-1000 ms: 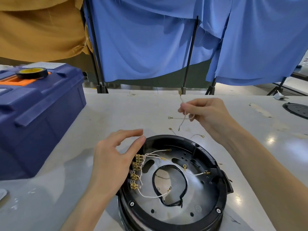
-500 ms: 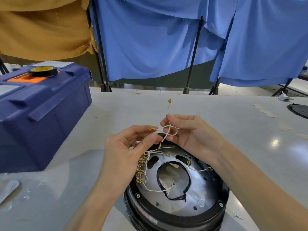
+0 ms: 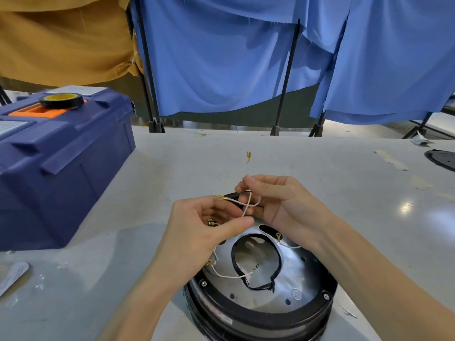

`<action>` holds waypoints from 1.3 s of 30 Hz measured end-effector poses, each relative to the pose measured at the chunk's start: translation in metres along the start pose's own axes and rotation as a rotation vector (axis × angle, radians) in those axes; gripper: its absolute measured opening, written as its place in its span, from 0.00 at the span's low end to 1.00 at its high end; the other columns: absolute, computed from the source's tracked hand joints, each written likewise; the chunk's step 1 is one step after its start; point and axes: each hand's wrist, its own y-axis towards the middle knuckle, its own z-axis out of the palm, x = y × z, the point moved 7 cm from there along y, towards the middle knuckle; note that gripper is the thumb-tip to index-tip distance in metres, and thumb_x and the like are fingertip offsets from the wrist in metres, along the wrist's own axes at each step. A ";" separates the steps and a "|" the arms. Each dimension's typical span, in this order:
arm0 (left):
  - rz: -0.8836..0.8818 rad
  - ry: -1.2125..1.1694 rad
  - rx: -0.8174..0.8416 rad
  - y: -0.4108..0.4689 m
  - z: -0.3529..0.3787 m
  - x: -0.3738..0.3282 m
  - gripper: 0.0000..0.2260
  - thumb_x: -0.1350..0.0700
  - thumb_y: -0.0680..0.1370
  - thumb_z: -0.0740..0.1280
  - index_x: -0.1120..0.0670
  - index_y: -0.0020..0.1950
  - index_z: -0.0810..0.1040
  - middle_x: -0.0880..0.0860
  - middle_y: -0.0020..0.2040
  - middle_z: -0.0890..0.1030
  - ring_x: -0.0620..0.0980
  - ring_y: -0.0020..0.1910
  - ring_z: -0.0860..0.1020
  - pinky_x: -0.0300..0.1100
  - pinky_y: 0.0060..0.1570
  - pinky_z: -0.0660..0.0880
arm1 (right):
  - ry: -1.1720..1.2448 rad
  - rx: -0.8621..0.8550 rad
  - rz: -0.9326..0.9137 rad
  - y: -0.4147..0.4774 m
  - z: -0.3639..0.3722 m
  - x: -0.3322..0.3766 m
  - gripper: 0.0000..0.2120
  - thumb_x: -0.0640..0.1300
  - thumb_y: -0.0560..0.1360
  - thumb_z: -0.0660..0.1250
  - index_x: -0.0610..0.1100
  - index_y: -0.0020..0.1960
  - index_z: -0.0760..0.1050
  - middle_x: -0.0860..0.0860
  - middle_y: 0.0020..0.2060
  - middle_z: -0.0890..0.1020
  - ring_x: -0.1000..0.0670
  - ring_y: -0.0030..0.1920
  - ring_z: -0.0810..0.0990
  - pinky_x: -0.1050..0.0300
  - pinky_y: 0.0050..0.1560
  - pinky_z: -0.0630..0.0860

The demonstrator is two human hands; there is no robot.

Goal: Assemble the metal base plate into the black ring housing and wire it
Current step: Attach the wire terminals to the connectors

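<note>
I see both hands pinching a wire over the housing; grey table beneath, blue curtains beyond, toolbox to their left.

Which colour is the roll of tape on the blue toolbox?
Black, with a yellow inner core; the head view shows it.

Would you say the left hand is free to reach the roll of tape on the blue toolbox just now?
Probably not at once: the left hand is pinching the thin wires together with the right hand. The way to the tape roll on the toolbox looks unobstructed, so it would have to let go first.
</note>
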 end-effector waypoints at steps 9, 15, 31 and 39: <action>-0.005 0.043 0.013 -0.003 -0.004 -0.001 0.05 0.58 0.67 0.79 0.51 0.38 0.85 0.53 0.33 0.84 0.48 0.32 0.82 0.35 0.36 0.78 | 0.143 -0.091 -0.094 0.002 -0.013 0.007 0.06 0.38 0.69 0.71 0.35 0.41 0.82 0.39 0.41 0.84 0.43 0.43 0.85 0.52 0.46 0.82; 0.030 0.016 -0.021 -0.003 -0.004 -0.003 0.04 0.55 0.67 0.78 0.51 0.39 0.85 0.53 0.33 0.84 0.49 0.32 0.83 0.37 0.36 0.79 | 0.080 -0.125 -0.194 -0.001 -0.018 0.011 0.05 0.37 0.70 0.70 0.36 0.40 0.83 0.39 0.42 0.84 0.43 0.41 0.85 0.51 0.46 0.82; -0.148 -0.553 -0.112 0.000 -0.004 0.001 0.10 0.58 0.69 0.73 0.62 0.47 0.82 0.63 0.44 0.85 0.53 0.39 0.85 0.33 0.33 0.76 | -0.288 -0.096 -0.087 -0.007 -0.010 0.006 0.08 0.36 0.81 0.62 0.36 0.43 0.73 0.45 0.26 0.72 0.52 0.21 0.62 0.61 0.25 0.65; -0.034 -0.571 -0.143 0.000 0.001 -0.008 0.02 0.59 0.65 0.74 0.55 0.36 0.86 0.57 0.41 0.86 0.45 0.36 0.83 0.30 0.34 0.75 | -0.163 0.223 0.056 -0.022 0.011 -0.007 0.11 0.46 0.76 0.69 0.37 0.45 0.81 0.51 0.23 0.60 0.54 0.22 0.58 0.60 0.27 0.61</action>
